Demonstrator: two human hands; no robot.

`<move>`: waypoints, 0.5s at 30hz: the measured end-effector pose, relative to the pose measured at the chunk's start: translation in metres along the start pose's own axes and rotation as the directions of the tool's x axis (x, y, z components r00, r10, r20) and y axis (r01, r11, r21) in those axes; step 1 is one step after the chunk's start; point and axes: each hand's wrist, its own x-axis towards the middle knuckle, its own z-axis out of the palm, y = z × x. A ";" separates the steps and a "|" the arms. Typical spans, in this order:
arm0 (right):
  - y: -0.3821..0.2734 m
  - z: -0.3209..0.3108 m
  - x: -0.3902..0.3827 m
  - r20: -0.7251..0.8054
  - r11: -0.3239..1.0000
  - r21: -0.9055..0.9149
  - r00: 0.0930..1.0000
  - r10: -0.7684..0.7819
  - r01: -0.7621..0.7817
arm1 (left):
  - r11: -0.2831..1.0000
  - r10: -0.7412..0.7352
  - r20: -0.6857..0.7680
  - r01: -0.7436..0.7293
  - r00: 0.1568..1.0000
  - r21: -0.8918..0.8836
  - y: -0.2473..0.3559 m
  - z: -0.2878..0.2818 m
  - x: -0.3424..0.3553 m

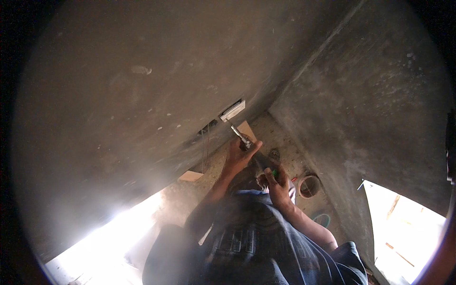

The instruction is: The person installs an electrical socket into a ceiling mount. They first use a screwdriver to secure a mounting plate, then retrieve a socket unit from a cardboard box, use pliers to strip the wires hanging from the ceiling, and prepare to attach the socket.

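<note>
Two hands raised toward a grey concrete wall [142, 95]. Left hand [237, 156] closed around the shaft end of a screwdriver [240, 137], tip set against a white switch plate [232, 110] mounted on the wall. Right hand [278, 183] closed on the tool's dark, green-marked handle end, just below the left. Further out: cardboard piece [247, 128] on the dusty floor [285, 142] beneath the plate, tape roll [309, 186] to the right, a second cardboard scrap [191, 176] lower left.
</note>
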 end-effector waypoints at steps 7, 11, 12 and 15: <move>0.004 -0.007 0.003 0.063 0.996 0.018 0.994 -0.086 0.085 | 0.898 -0.032 0.096 0.071 0.995 -0.433 0.016 -0.008 -0.007; -0.002 -0.010 0.002 0.193 0.985 -0.135 0.978 -0.079 0.107 | 0.996 0.050 0.038 -0.047 0.998 -0.070 0.007 -0.007 0.003; -0.007 -0.015 0.005 0.240 0.993 -0.058 0.965 0.110 -0.099 | 0.977 0.141 0.039 -0.133 0.989 -0.165 0.002 -0.007 0.002; 0.033 -0.045 0.029 0.599 0.771 0.385 0.773 0.210 -0.508 | 0.862 0.091 0.122 -0.017 0.988 -0.507 0.011 -0.004 -0.005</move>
